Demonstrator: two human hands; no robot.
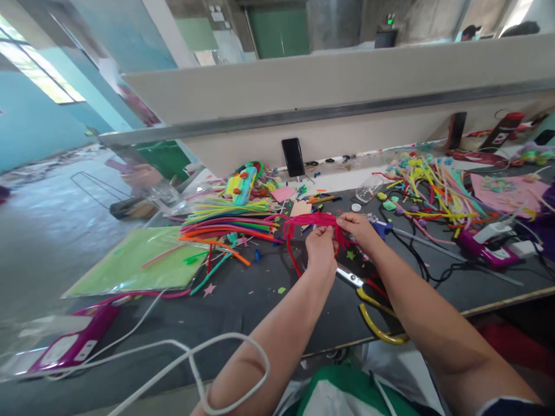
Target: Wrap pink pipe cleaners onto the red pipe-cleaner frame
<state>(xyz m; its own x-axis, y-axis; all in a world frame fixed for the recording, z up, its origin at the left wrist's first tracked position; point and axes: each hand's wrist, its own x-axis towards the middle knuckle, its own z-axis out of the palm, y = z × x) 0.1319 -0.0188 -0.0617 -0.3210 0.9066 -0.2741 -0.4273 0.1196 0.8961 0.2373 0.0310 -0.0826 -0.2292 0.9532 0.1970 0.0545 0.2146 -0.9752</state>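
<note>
Over the dark tabletop, my left hand (321,245) and my right hand (356,228) are close together, fingers pinched on bright pink pipe cleaners (314,219). Strands spread left of the fingers and hang below them; the exact grip points are partly hidden. A red pipe cleaner (292,254) curves down beside my left hand. Scissors (350,276) with yellow handles lie beneath my forearms. Just right of my right hand is a blue tool (382,229), perhaps a glue gun, with a long translucent stick. To the left lies a bundle of coloured pipe cleaners (234,226).
A phone (293,157) leans on the white partition (368,72). More pipe cleaners (437,185) pile up at the right, near a purple power strip (488,248). A green sheet pack (134,260) and another purple power strip (73,341) lie left. A white cable (173,346) loops across the foreground.
</note>
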